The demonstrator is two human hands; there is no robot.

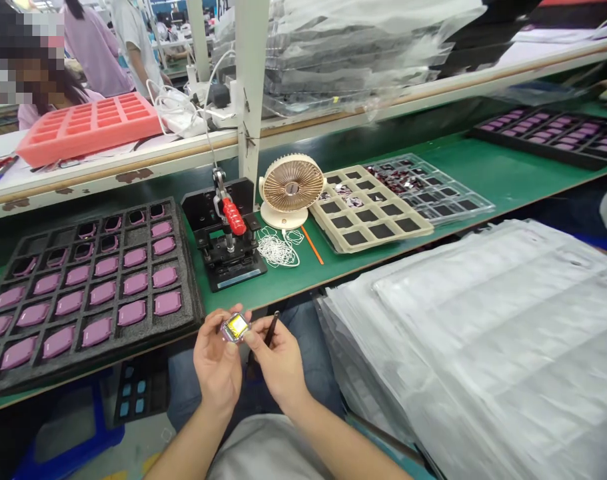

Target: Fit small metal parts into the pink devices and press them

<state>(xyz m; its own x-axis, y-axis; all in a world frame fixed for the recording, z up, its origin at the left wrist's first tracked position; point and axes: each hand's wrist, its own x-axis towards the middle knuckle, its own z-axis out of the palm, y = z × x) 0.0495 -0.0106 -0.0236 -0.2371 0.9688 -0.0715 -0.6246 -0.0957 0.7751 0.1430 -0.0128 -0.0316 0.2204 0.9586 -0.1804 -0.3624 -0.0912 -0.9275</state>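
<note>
Just past the bench's front edge, my left hand (218, 373) pinches a small purple watch case (236, 327) with a bright yellow and silver inside facing up. My right hand (279, 363) touches the case's right side with its thumb. A slim black tool (272, 328) is tucked in the right fingers, slanting up; its exact kind is hard to make out. To the left, a black foam tray (196, 300) holds rows of purple watch cases (102, 293), with several dark-screened ones along the back. Ahead stands a black toggle clamp press (228, 250) with a red handle.
Right of the press are a cream fan (292, 190), bundled white cable (278, 250), an orange stick (312, 245), a beige tray (423, 230) and a clear tray (476, 207). Stacked plastic-wrapped trays (483, 320) crowd my right side. A red foam tray (90, 127) lies on the shelf; people sit beyond.
</note>
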